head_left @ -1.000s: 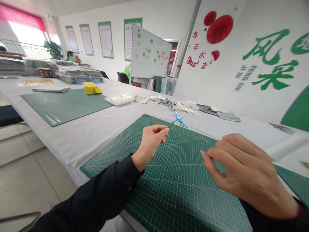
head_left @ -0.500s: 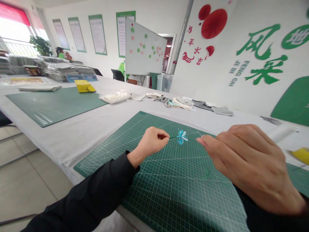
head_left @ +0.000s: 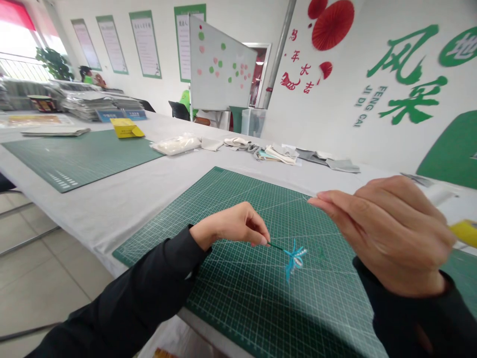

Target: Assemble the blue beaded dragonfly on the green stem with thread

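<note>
right hand (head_left: 395, 233): raised, thumb and fingertips pinched together, cannot tell if gripping anything | left hand (head_left: 236, 223): fingers closed on green stem (head_left: 276, 246) of blue flower (head_left: 295, 257), tilted down over mat (head_left: 223, 199) | beyond, on surface (head_left: 149, 194): bag (head_left: 177, 144) | behind: whiteboard (head_left: 223, 67)

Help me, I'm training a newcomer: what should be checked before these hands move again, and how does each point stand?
1. Left hand pinching the green stem: ok.
2. Blue flower at the stem's far end, apart from the right hand: ok.
3. Right hand's fingertips holding something: cannot tell; they are pinched together, but anything fine between them doesn't show.
4. Green cutting mat lying flat: ok.
5. Cloth pieces off that mat: ok, beyond its far edge.
</note>
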`<action>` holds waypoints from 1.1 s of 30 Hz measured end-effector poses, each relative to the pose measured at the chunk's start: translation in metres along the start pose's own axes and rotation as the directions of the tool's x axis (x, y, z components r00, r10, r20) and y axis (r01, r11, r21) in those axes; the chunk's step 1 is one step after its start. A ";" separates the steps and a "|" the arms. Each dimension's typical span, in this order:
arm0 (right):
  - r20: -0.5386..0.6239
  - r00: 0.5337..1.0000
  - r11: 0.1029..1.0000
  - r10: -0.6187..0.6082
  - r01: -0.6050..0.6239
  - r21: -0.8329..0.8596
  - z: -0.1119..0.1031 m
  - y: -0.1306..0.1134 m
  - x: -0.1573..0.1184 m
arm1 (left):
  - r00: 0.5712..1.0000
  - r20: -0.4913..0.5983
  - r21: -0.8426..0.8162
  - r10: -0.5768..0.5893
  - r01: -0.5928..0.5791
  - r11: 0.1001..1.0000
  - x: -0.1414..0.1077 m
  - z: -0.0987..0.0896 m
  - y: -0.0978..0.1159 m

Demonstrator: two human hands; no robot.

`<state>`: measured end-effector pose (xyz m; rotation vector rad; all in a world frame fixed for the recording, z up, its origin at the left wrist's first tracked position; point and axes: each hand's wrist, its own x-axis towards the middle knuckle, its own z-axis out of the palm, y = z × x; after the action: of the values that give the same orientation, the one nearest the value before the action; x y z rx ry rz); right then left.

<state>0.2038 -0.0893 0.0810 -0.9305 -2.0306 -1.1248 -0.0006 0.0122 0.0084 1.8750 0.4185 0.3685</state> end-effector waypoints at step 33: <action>0.134 0.854 0.817 0.503 -0.520 0.248 0.053 0.002 -0.021 | 0.979 0.198 -0.203 0.044 -0.003 0.979 -0.006 0.006 0.005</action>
<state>0.2073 -0.0475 0.0416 -1.2743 -1.7603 -0.5068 -0.0024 0.0032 0.0104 1.7000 0.2130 0.2238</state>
